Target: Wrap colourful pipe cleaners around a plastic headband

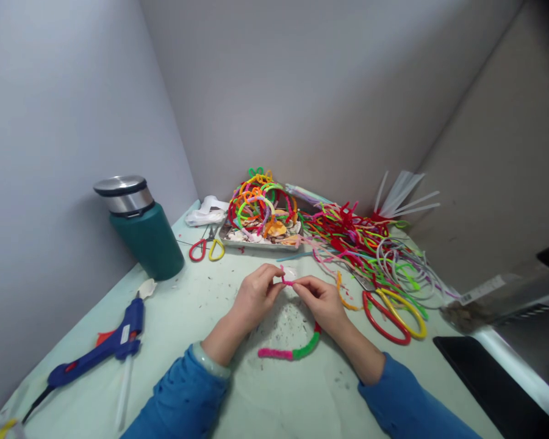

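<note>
Over the middle of the table, my left hand (259, 291) and my right hand (322, 302) pinch a short pink pipe cleaner (287, 282) between their fingertips. One end of it bends upward beside my left fingers. Below the hands lies a curved, thicker fuzzy strip (297, 353), with a pink part, a green part and a red part that runs under my right hand. Whether that strip joins the pipe cleaner in my fingers is hidden by my right hand.
A blue glue gun (100, 353) and a green bottle (149, 238) are on the left. Behind stand small scissors (205, 249) and a metal tray (260, 245) of twisted pipe cleaners. Loose pipe cleaners (348, 225), large scissors (393, 317) and a black device (494, 384) occupy the right.
</note>
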`<state>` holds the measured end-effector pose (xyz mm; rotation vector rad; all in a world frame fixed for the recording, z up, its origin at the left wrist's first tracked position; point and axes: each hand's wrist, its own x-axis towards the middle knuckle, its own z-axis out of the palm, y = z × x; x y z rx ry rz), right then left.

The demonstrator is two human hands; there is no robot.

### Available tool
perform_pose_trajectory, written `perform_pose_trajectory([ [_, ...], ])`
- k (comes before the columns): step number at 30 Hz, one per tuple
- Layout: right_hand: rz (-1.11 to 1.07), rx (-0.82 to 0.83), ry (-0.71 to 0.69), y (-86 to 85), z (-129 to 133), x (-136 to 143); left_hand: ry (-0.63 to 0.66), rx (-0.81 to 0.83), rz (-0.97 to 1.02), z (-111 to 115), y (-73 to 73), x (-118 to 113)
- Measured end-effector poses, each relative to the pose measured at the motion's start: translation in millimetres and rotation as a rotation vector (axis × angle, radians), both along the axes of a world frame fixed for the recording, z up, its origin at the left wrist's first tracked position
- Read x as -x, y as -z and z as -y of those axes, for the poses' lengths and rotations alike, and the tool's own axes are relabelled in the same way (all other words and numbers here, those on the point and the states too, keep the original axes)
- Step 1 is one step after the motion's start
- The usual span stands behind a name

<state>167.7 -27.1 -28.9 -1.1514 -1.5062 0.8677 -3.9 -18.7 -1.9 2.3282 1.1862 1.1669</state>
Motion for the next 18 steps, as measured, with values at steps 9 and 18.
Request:
perform_pose_trajectory([
  [9,-0.005,-0.006,-0.007,0.3,-1.0,-0.4,0.015,-0.051,-0.004,-1.6,2.9,-0.1],
  [18,-0.016,-0.041,-0.007,1.4,0.4,-0.8,0.013,0.019,-0.046,1.8,-2.2,-1.1],
])
